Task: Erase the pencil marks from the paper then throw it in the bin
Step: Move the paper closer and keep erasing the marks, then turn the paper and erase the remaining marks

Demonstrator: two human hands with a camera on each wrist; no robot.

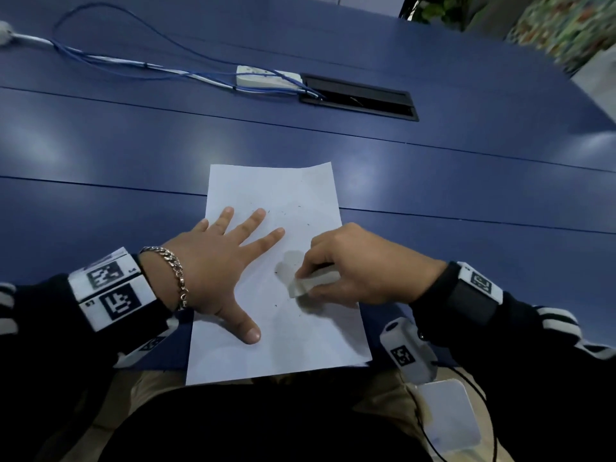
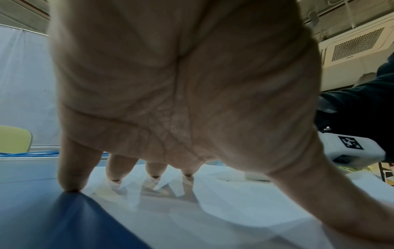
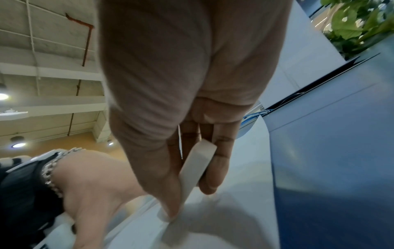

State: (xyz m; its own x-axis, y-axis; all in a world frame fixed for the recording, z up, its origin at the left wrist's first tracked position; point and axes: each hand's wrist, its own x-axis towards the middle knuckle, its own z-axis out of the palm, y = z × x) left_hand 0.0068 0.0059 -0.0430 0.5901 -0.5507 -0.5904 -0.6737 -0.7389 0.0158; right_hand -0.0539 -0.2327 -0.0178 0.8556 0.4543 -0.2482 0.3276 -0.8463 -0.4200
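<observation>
A white sheet of paper [image 1: 293,191] lies on the blue table [image 1: 466,181], its near edge hanging over the table's front edge. Small dark specks and faint grey smudges show around its middle. My left hand [image 1: 216,261] lies flat on the paper's left half with fingers spread; the left wrist view shows its fingertips [image 2: 114,180] pressing the paper [image 2: 213,210]. My right hand [image 1: 360,265] pinches a white eraser [image 1: 313,283] between thumb and fingers, one end on the paper right of the left hand. The right wrist view shows the eraser [image 3: 196,168] slanting down to the paper [image 3: 234,219].
A white power strip [image 1: 266,78] with blue and white cables [image 1: 133,61] lies at the back, beside a black cable hatch [image 1: 360,96] in the table. A plant [image 3: 358,25] stands past the far right corner. No bin is in view.
</observation>
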